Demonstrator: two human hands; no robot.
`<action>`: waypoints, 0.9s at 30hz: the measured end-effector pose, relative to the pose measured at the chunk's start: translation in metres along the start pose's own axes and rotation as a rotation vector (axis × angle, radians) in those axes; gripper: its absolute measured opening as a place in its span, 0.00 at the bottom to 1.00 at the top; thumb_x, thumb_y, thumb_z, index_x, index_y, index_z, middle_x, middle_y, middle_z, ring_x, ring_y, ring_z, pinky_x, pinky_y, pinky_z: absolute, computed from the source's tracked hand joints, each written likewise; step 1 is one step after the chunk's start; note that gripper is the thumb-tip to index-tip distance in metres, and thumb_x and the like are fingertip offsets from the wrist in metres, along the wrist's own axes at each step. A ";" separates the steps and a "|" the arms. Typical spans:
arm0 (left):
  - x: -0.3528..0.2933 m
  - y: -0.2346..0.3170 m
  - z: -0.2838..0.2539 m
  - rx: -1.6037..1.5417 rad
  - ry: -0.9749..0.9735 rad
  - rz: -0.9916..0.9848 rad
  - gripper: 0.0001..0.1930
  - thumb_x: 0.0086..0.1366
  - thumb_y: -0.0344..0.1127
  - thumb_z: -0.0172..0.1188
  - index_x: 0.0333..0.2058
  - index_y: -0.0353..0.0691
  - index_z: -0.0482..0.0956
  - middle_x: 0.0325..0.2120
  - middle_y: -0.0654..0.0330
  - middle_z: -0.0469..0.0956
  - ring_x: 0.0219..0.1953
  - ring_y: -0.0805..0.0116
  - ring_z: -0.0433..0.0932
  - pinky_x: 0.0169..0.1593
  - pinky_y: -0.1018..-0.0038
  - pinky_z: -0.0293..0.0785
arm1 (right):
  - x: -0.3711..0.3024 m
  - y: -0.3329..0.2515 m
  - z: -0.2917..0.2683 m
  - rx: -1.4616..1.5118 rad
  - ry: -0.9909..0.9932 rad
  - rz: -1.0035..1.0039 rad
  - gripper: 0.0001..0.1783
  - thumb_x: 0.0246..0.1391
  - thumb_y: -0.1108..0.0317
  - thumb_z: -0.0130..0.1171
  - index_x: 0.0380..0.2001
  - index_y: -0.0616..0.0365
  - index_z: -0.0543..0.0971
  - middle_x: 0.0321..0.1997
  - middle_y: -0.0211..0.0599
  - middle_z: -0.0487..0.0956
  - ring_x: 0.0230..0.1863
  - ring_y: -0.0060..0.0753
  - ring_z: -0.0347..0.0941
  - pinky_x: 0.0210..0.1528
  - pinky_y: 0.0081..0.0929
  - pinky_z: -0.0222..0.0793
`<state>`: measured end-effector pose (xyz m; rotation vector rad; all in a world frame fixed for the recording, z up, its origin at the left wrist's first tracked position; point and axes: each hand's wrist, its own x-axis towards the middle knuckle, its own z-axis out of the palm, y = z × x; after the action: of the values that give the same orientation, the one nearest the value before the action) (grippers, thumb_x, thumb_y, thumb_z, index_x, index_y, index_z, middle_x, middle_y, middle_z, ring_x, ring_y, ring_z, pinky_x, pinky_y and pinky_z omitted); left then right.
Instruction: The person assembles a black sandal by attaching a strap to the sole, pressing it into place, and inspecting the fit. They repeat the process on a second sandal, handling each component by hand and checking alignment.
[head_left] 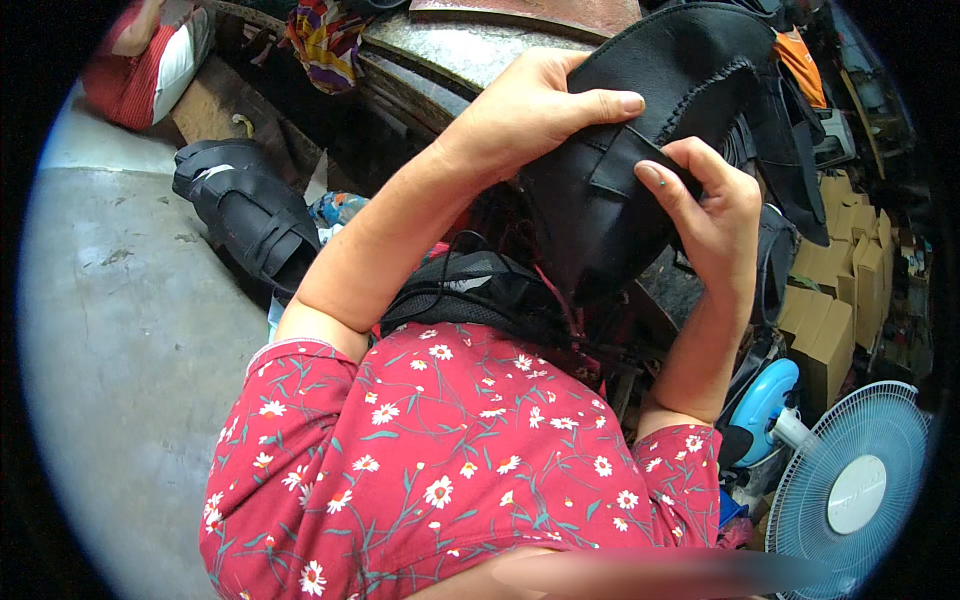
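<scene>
Both my hands hold up a black leather shoe upper (670,60) in front of me. It has a strap across it and a puckered, stitched curve along its opening. My left hand (530,110) grips its far left edge, thumb lying on top and the other fingers hidden behind the leather. Lower and to the right, my right hand (715,205) has thumb and forefinger closed at the edge of the strap. A tiny greenish speck shows beside that thumb, too small to identify. More black leather pieces (795,150) hang just right of the upper.
Nested black uppers (250,210) lie to my left, near the grey floor (130,330). A worn work surface (450,55) stands ahead. Cardboard boxes (815,325) and a blue-bladed fan (860,495) are on the right. Another person's red clothing (125,75) shows far left.
</scene>
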<state>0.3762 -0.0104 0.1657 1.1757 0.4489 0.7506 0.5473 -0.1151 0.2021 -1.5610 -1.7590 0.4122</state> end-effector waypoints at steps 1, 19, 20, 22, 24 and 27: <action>0.002 -0.003 0.000 0.026 0.011 0.062 0.14 0.60 0.37 0.66 0.37 0.31 0.81 0.28 0.62 0.81 0.25 0.79 0.77 0.29 0.80 0.75 | -0.001 0.000 0.003 -0.037 0.024 -0.045 0.11 0.48 0.65 0.69 0.25 0.60 0.78 0.21 0.37 0.76 0.22 0.34 0.70 0.26 0.27 0.65; 0.010 -0.024 -0.003 0.060 0.122 0.083 0.14 0.62 0.37 0.61 0.38 0.30 0.81 0.27 0.62 0.81 0.26 0.79 0.76 0.31 0.78 0.74 | -0.004 0.014 0.005 0.368 0.106 0.012 0.08 0.58 0.69 0.61 0.30 0.64 0.78 0.26 0.22 0.73 0.28 0.12 0.65 0.31 0.12 0.60; 0.010 -0.023 -0.002 0.069 0.140 0.059 0.14 0.62 0.38 0.61 0.38 0.30 0.81 0.27 0.62 0.81 0.26 0.79 0.76 0.30 0.78 0.74 | -0.002 0.014 0.007 0.364 0.053 0.011 0.08 0.59 0.69 0.61 0.29 0.64 0.78 0.26 0.22 0.73 0.28 0.12 0.65 0.31 0.12 0.59; 0.009 -0.022 0.000 0.053 0.128 0.061 0.14 0.63 0.38 0.61 0.38 0.30 0.81 0.26 0.62 0.81 0.26 0.79 0.75 0.30 0.78 0.73 | 0.000 0.014 0.007 0.321 0.035 0.032 0.09 0.58 0.68 0.62 0.29 0.64 0.79 0.24 0.21 0.72 0.28 0.12 0.64 0.30 0.13 0.59; 0.010 -0.021 0.001 0.063 0.104 0.054 0.15 0.63 0.38 0.61 0.39 0.29 0.80 0.27 0.62 0.81 0.26 0.78 0.76 0.30 0.78 0.74 | 0.002 0.014 0.007 0.306 0.006 0.047 0.10 0.58 0.67 0.62 0.29 0.64 0.79 0.23 0.21 0.72 0.27 0.12 0.64 0.30 0.13 0.58; 0.010 -0.022 0.000 0.031 0.100 0.052 0.15 0.63 0.38 0.61 0.40 0.29 0.80 0.27 0.61 0.81 0.26 0.77 0.77 0.30 0.78 0.75 | 0.004 0.013 0.006 0.304 -0.030 0.048 0.10 0.58 0.67 0.63 0.29 0.63 0.79 0.23 0.21 0.72 0.27 0.11 0.64 0.29 0.13 0.58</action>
<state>0.3895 -0.0072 0.1461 1.1864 0.5159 0.8526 0.5525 -0.1070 0.1907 -1.3875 -1.5968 0.6956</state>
